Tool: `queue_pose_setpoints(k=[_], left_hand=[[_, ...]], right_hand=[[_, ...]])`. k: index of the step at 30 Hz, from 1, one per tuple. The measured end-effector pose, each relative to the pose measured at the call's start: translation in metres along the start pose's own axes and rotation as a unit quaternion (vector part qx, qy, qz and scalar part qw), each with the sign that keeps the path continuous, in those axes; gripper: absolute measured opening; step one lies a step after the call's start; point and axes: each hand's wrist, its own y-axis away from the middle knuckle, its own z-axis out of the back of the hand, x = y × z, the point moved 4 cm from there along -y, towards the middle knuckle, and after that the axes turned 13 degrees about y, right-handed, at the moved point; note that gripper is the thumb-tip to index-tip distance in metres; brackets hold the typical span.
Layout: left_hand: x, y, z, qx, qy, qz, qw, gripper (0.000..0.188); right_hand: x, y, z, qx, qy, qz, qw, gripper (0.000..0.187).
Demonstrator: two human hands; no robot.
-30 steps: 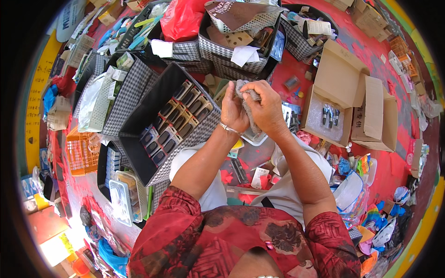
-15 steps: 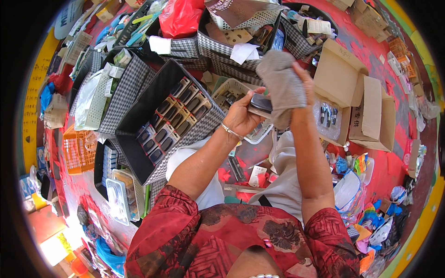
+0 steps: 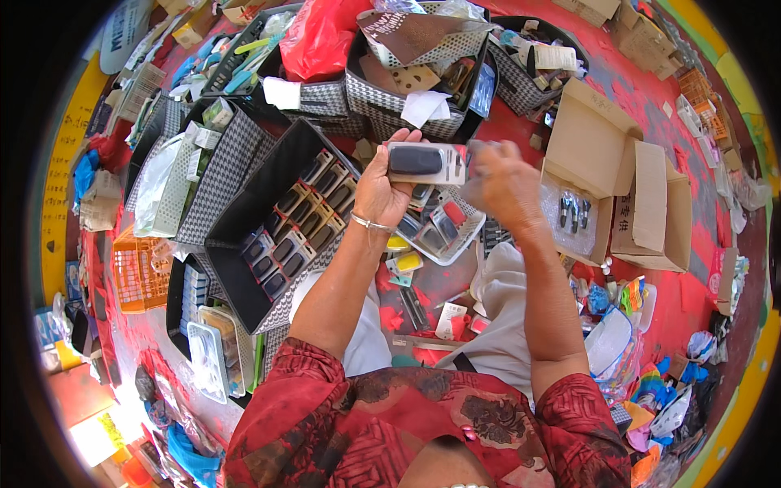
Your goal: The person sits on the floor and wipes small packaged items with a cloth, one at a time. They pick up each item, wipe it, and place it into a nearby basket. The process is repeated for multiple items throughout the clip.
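My left hand (image 3: 384, 189) is closed around a blister pack (image 3: 423, 163) with a dark oval piece under its clear front and a pale card behind; what the piece is I cannot make out. Close to the pack's right end is my right hand (image 3: 508, 185), smeared by motion. Its fingers are bunched round a grey cloth (image 3: 473, 183), of which only a blurred bit shows. Below the hands stands a white plastic basket (image 3: 455, 254) holding similar packs. To the left, a tilted black-lined box (image 3: 244, 244) contains rows of such packs.
An open cardboard box (image 3: 598, 146) with bubble wrap and several small dark-handled things lies at the right. Houndstooth bins (image 3: 390, 110) crowd the far side, one under a red plastic bag (image 3: 321, 41). An orange basket (image 3: 140, 272) is at the left; plastic bags (image 3: 610, 333) lie at the right.
The pack in my left hand has moved left and turned its front up. My right hand has come lower, and the cloth that covered the pack's end is now bunched beside it.
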Motion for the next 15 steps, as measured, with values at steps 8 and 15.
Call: queue_pose_setpoints(k=[8,15], left_hand=[[0.004,0.002,-0.018,0.055,0.017,0.044,0.997,0.044],[0.001,0.001,-0.014,0.083,0.050,0.080,0.992,0.064]], right_hand=[[-0.020,0.004,-0.012,0.128,-0.577,-0.237,0.771,0.028],[0.003,0.007,-0.026,0.091,-0.622,-0.234,0.742,0.017]])
